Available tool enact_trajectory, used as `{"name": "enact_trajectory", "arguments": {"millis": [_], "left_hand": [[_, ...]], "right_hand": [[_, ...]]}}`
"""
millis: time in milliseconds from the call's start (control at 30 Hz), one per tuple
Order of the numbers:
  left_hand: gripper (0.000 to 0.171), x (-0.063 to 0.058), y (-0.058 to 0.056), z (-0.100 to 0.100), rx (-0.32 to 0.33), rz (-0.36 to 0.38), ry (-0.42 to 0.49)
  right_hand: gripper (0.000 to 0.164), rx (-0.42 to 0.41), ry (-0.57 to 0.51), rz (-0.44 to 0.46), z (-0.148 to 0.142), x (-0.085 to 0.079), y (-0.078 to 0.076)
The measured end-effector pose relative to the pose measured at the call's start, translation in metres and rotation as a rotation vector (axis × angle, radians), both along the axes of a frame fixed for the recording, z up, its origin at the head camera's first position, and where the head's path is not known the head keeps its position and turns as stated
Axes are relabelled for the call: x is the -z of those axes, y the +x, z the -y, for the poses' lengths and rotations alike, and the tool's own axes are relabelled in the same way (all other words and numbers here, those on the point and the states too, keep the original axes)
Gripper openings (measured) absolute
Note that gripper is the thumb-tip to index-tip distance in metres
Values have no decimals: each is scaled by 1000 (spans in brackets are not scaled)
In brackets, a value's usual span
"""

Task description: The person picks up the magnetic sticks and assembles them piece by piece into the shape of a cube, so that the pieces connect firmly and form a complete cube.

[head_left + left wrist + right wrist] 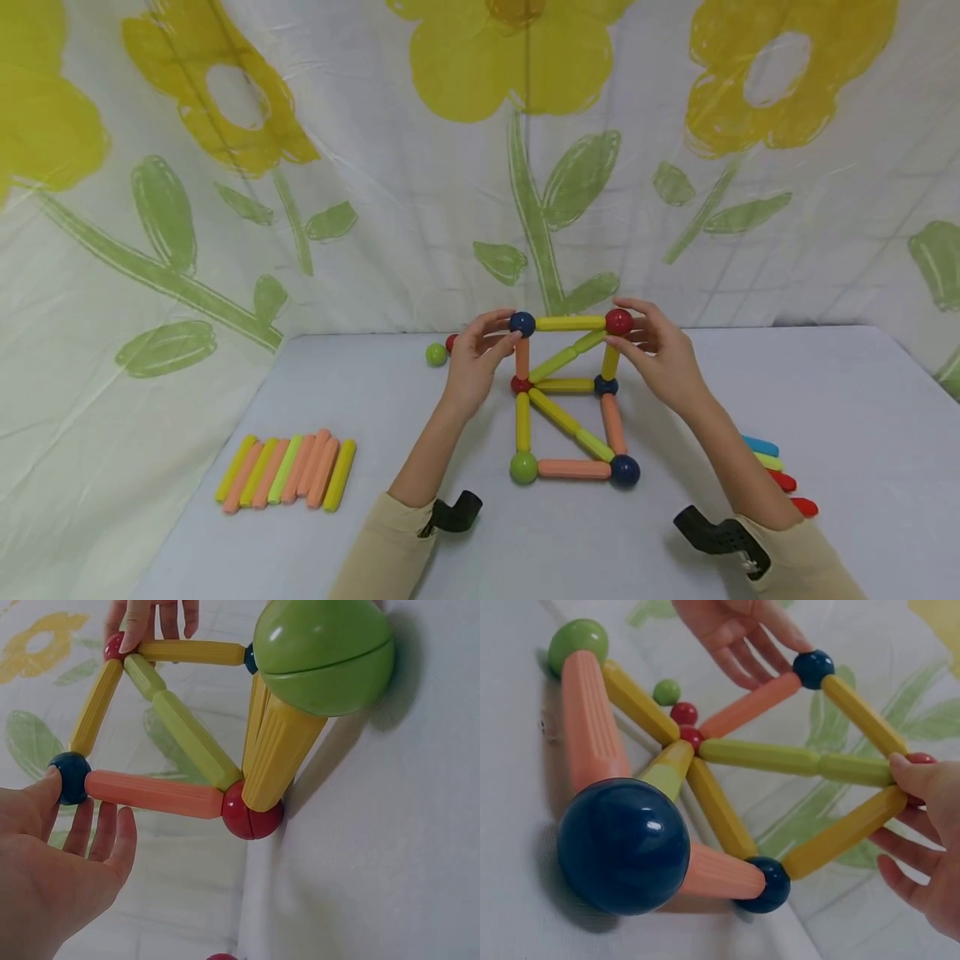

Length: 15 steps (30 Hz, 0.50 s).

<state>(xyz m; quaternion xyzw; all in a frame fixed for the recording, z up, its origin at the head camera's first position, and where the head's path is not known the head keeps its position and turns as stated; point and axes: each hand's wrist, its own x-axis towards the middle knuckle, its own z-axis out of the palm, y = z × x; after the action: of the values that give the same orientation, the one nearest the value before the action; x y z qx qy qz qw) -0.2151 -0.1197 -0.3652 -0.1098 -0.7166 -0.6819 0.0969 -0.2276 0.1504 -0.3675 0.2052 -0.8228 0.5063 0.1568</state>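
A frame of rods and balls stands on the table, one square flat and another raised upright at its back edge. My left hand (474, 367) pinches the blue ball (522, 324) at the upper left corner. At the upper right, the red ball (618, 322) is between the thumb and fingers of my right hand (660, 358). A yellow rod (570, 322) joins these two balls. Light green rods (191, 739) run diagonally down to a lower red ball (253, 810). The flat square has a green ball (523, 467) and a blue ball (624, 846) at its near corners.
Yellow, orange and green rods (287, 471) lie in a row at the left. Blue, green and red rods (761, 444) lie partly behind my right forearm. A loose green ball (436, 355) and a red ball (684, 713) sit behind my left hand. A flowered cloth (390, 208) hangs behind the table.
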Motion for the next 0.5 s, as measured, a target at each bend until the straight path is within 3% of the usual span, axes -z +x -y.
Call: {"name": "enact_trajectory", "arguments": {"millis": [500], "left_hand": [[36,1,6,-1,-15,3,-10]], "right_hand": [[54,-24,9,59,-4,-4,4]]}}
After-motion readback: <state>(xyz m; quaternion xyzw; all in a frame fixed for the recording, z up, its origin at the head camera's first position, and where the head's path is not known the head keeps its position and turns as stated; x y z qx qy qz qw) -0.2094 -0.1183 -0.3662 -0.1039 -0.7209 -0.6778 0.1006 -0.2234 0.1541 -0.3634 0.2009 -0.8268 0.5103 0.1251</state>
